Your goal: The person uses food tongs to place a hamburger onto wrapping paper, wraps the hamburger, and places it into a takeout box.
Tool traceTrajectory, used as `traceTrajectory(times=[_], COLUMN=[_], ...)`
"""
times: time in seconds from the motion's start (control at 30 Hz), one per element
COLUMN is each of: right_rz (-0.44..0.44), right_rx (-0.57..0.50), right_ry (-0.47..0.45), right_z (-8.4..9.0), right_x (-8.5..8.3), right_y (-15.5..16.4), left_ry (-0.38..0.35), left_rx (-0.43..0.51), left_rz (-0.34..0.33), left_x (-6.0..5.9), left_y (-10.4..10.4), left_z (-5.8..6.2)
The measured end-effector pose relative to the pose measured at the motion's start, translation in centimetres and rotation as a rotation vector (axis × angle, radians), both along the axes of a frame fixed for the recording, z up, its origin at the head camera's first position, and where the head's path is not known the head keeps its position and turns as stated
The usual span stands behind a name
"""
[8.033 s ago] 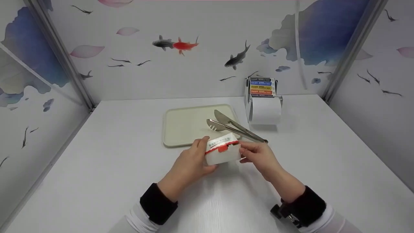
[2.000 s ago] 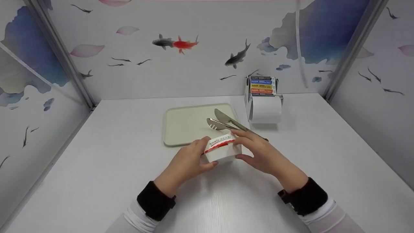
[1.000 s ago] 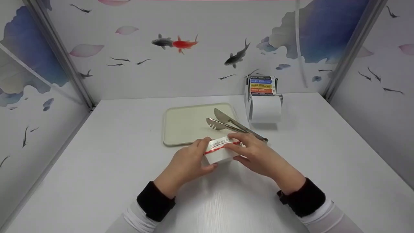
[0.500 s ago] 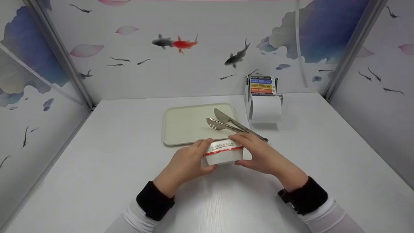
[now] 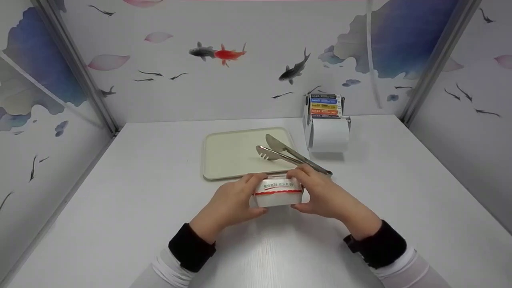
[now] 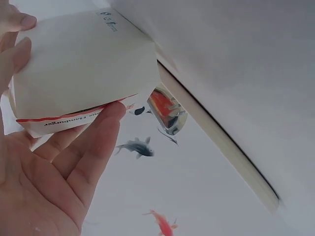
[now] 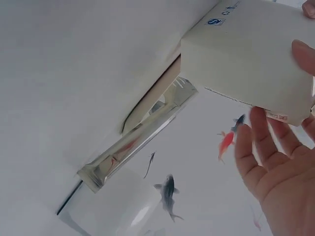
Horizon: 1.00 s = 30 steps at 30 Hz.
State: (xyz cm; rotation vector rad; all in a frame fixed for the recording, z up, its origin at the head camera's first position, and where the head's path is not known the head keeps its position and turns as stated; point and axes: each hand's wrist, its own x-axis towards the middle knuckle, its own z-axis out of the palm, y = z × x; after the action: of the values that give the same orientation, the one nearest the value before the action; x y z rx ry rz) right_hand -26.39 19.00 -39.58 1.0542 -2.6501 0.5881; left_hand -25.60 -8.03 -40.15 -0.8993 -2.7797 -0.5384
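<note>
- Box [image 5: 278, 192] held in both hands, low over the tabletop [image 5: 120, 200] at 6 o'clock of the tray [image 5: 224, 156]; whether its base touches the tabletop cannot be told.
- Left hand [image 5: 228, 204]: grip closed on the box's left end, thumb on top, fingers curled under [image 6: 93, 142].
- Right hand [image 5: 324, 196]: grip closed on the right end, fingers wrapped over the far top edge.
- Box lid looks shut, red band across the front; nothing taken out, so the work on the box reads as at an early stage.
- Tongs [image 5: 292, 156] untouched, tips lying on the tray, handle toward 4 o'clock.
- Tray carries nothing else.
- Paper roll holder [image 5: 327, 132] at 2 o'clock, apart from the hands.
</note>
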Motion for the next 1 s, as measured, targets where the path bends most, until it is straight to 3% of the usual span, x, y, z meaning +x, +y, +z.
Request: traceTrajectory(times=[0.07, 0.13, 0.27, 0.37, 0.5, 0.87, 1.0], right_rz=[-0.048, -0.074, -0.071, -0.079, -0.065, -0.069, -0.068], right_rx=[0.008, -0.033, -0.235, -0.345, -0.399, -0.392, -0.349], right_ry=[-0.133, -0.335, -0.752, -0.929, -1.003, -1.011, -1.005], right_z=[0.5, 1.0, 1.4, 1.1, 0.8, 0.8, 1.0], right_x=[0.4, 0.5, -0.2, -0.8, -1.0, -1.1, -1.1], right_y=[-0.1, 0.0, 0.8, 1.2, 1.3, 1.2, 1.2], left_ry=[-0.023, -0.026, -0.022, -0.057, -0.152, -0.445, -0.474], left_rx=[0.016, 0.024, 0.008, -0.004, 0.038, 0.212, 0.307], left_rz=[0.000, -0.005, -0.013, -0.016, -0.013, -0.053, -0.021], left_x=[0.0, 0.0, -0.1, 0.0, 0.2, -0.1, -0.5], left_y=[0.0, 0.1, 0.2, 0.4, 0.7, 0.1, -0.2], left_z=[0.0, 0.0, -0.2, -0.2, -0.3, 0.0, 0.1])
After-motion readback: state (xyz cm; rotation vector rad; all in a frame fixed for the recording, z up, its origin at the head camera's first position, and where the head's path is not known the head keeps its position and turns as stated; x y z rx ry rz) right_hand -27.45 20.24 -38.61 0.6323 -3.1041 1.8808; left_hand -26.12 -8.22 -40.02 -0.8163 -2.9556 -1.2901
